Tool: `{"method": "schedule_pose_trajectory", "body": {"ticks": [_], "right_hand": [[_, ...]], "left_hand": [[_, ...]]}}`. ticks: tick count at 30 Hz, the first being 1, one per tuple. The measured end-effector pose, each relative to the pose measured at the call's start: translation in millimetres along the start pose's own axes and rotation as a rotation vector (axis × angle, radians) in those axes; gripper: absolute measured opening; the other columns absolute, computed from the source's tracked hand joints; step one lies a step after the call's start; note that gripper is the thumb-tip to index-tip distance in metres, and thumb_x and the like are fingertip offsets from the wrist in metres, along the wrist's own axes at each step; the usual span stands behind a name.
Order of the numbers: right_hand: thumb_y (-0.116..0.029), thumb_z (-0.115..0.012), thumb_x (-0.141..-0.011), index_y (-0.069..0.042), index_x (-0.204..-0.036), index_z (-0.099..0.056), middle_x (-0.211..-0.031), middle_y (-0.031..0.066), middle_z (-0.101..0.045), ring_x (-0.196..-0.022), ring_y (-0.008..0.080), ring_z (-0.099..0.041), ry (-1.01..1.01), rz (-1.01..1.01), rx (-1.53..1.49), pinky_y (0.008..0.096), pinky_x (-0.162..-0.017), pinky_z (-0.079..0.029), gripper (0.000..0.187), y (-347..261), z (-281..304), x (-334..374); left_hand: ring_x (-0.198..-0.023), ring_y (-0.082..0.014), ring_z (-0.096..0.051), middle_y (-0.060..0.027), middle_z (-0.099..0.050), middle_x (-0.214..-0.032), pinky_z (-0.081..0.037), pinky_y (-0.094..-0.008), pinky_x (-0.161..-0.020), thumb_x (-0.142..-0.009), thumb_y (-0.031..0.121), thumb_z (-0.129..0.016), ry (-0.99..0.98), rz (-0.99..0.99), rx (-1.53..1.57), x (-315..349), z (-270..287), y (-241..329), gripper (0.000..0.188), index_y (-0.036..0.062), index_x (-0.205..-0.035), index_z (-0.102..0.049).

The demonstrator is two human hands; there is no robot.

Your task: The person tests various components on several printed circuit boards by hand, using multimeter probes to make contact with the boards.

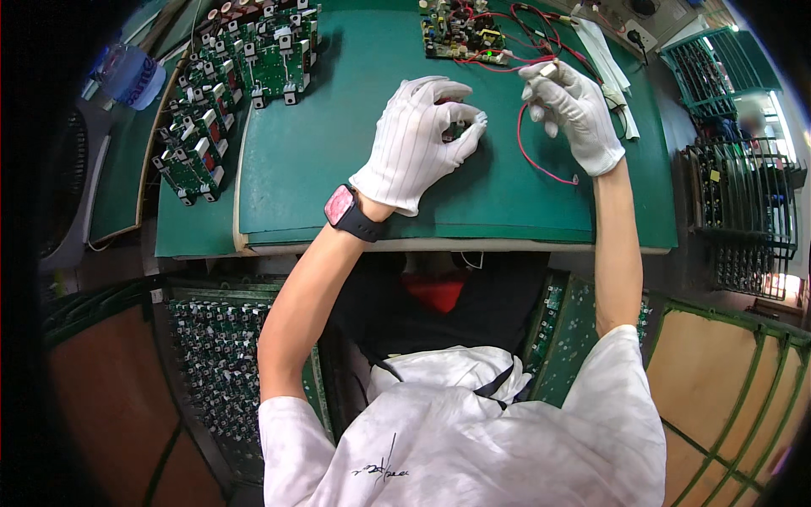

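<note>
Connector of small, blocky white plastic point(548, 71) sits pinched in the white-gloved right hand point(576, 114), above the smooth green table mat point(338, 160). The pinstriped white-gloved left hand point(422, 135) curls over a mostly hidden dark component point(456, 129); how firmly, I cannot tell. Beyond lies a populated green circuit board point(460, 34).

A green-topped workbench point(296, 190) stands left of dark racks point(705, 36), with bright light point(781, 127) beside them
</note>
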State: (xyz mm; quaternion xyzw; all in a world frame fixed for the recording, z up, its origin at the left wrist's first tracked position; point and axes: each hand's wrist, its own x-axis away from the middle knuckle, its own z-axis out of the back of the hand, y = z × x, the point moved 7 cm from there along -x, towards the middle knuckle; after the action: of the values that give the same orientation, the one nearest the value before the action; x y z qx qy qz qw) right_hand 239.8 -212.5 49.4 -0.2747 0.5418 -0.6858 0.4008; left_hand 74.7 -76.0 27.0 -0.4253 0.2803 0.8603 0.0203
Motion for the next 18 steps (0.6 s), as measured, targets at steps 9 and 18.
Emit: {"method": "schedule_pose_trajectory", "body": {"ticks": [9, 18], "right_hand": [[-0.039, -0.065, -0.098, -0.003, -0.112, -0.066, -0.089, 0.0007, -0.065, -0.070, 0.0071, -0.059, -0.048, -0.304, 0.289, 0.0232, -0.055, -0.047, 0.039, 24.0, 19.7, 32.7], [-0.051, -0.074, -0.093, -0.002, -0.102, -0.074, -0.081, 0.0132, -0.074, -0.078, 0.0228, -0.074, 0.070, -0.137, 1.041, 0.0367, -0.073, -0.057, 0.049, -26.9, 27.1, 57.5]], "left_hand": [[-0.120, -0.0391, -0.058, -0.0219, -0.059, -0.131, -0.046, -0.0494, -0.106, -0.067, 0.048, -0.092, -0.080, 0.187, -0.309, 20.1, 26.2, 9.9, 0.105, -0.0007, -0.147, -0.044], [-0.115, -0.0364, -0.058, -0.0172, -0.060, -0.127, -0.047, -0.0486, -0.100, -0.073, 0.047, -0.089, -0.055, 0.320, -0.546, 43.6, 5.7, 21.7, 0.088, 0.0020, -0.139, -0.053]]}}
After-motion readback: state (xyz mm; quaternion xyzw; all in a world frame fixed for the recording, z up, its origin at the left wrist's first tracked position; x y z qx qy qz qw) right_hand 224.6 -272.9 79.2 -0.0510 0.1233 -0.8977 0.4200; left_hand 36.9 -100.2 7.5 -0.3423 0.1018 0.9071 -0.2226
